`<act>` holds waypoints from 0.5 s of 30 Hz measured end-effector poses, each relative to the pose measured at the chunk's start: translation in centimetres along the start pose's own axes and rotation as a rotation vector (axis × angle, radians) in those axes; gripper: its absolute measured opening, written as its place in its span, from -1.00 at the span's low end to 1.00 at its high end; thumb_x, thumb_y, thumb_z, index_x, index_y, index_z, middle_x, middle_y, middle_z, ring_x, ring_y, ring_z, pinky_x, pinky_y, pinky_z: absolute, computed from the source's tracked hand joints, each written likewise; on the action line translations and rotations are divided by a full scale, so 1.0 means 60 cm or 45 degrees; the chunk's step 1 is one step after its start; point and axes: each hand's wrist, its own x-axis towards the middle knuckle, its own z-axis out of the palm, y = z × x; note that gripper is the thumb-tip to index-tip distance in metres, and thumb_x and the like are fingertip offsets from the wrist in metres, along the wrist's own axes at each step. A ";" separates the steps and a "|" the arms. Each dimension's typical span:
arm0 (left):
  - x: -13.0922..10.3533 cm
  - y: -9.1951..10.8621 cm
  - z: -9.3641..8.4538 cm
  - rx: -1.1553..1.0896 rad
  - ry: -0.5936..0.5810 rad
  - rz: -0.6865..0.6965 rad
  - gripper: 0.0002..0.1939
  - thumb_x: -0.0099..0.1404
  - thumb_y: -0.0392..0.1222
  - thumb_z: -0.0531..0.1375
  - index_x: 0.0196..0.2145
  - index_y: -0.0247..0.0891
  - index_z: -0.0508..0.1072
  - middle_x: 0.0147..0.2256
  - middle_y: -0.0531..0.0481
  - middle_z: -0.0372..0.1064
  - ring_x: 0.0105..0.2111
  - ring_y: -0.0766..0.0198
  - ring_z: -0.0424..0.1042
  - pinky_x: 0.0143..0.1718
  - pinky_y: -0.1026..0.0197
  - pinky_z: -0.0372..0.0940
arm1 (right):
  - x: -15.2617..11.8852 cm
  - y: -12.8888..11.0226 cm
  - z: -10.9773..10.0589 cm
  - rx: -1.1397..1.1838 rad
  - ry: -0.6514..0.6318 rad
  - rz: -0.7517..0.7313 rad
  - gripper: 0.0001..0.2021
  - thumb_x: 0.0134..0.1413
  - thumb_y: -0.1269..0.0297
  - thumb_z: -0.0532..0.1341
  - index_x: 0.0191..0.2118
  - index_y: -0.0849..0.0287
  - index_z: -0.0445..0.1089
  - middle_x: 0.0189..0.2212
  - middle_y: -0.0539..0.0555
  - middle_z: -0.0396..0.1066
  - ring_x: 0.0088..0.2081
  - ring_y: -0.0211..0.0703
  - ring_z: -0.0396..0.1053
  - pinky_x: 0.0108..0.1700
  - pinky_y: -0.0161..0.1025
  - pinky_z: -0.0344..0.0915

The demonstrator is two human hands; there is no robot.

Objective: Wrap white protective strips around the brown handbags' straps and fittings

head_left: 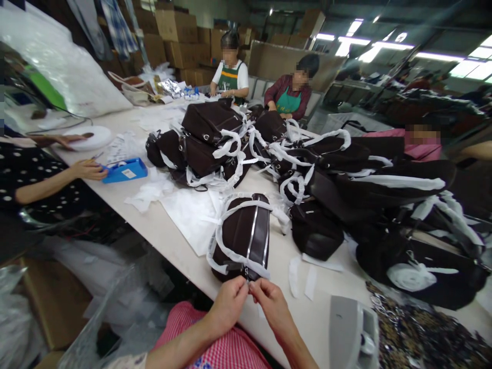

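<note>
A dark brown handbag (240, 230) with a silver zipper (252, 233) lies at the table's near edge, its handles wrapped in white padding (230, 249). At the bag's near end, both hands meet by a small metal fitting (246, 270). My left hand (231, 301) is closed in a pinch, thumb against fingers. Just to its right, my right hand (270, 301) pinches too, fingertips almost touching the left ones. What lies between the fingertips is too small to make out.
More dark bags (211, 148) with wrapped straps are heaped beyond and to the right. A grey tape dispenser (348, 328) and patterned straps or scarves (418, 328) lie at right. At left, a co-worker's hand (90, 170) touches a blue dispenser (125, 170). Two people sit across the table.
</note>
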 end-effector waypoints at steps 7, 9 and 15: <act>0.001 -0.002 -0.004 0.027 -0.023 0.053 -0.67 0.33 -0.03 -0.06 -0.50 -0.25 0.23 -0.51 0.08 0.19 -0.44 0.30 0.19 -0.38 0.26 0.07 | -0.001 0.003 0.011 -0.070 0.118 -0.020 -0.57 0.03 -0.11 0.11 -0.62 0.13 0.23 -0.66 -0.07 0.19 -0.51 -0.18 0.18 -0.38 -0.24 0.10; -0.002 0.002 -0.005 0.005 -0.037 0.067 -0.70 0.32 -0.05 -0.05 -0.49 -0.25 0.24 -0.49 0.08 0.20 -0.42 0.30 0.21 -0.36 0.26 0.08 | -0.002 0.000 0.012 -0.084 0.136 -0.019 -0.58 0.03 -0.10 0.11 -0.62 0.13 0.22 -0.66 -0.08 0.18 -0.52 -0.19 0.18 -0.39 -0.24 0.11; -0.009 0.015 -0.007 -0.017 -0.039 0.031 -0.66 0.34 0.00 -0.06 -0.48 -0.25 0.25 -0.49 0.09 0.18 -0.43 0.31 0.18 -0.36 0.26 0.08 | -0.004 0.001 0.019 -0.066 0.197 -0.034 -0.58 0.04 -0.09 0.12 -0.62 0.12 0.19 -0.67 -0.09 0.17 -0.53 -0.21 0.17 -0.41 -0.26 0.11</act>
